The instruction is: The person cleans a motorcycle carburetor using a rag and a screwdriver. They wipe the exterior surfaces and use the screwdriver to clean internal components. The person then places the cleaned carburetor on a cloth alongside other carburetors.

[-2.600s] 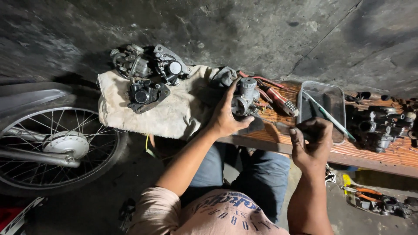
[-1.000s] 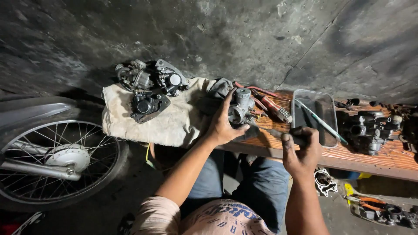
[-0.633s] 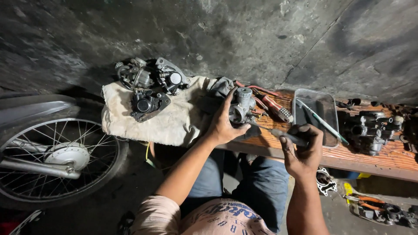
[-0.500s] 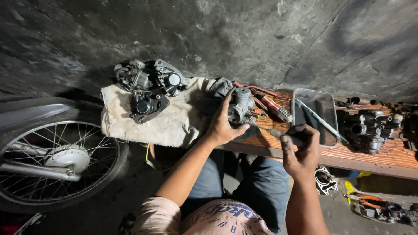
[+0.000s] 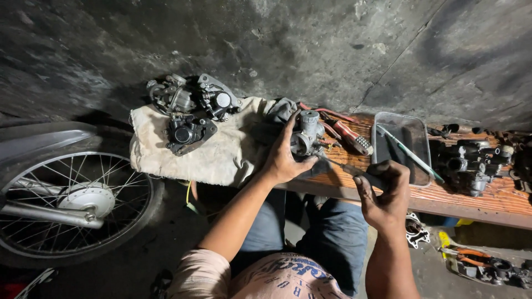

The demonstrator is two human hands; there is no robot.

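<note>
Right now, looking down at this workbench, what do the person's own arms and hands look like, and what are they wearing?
Both arms are bare from the upper arm down: no gloves, no watch or rings that I can make out on the left hand or the right hand. The pale pink short-sleeved printed T-shirt ends at the left shoulder, and blue denim jeans cover the legs below.

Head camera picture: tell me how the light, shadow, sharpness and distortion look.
Head view: light falls brightest on the cloth and the left hand gripping the carburetor; the corners and the floor under the wooden bench sink into shadow. The right hand with its screwdriver is sharp. The wide lens bends the wheel at the edge.
</note>
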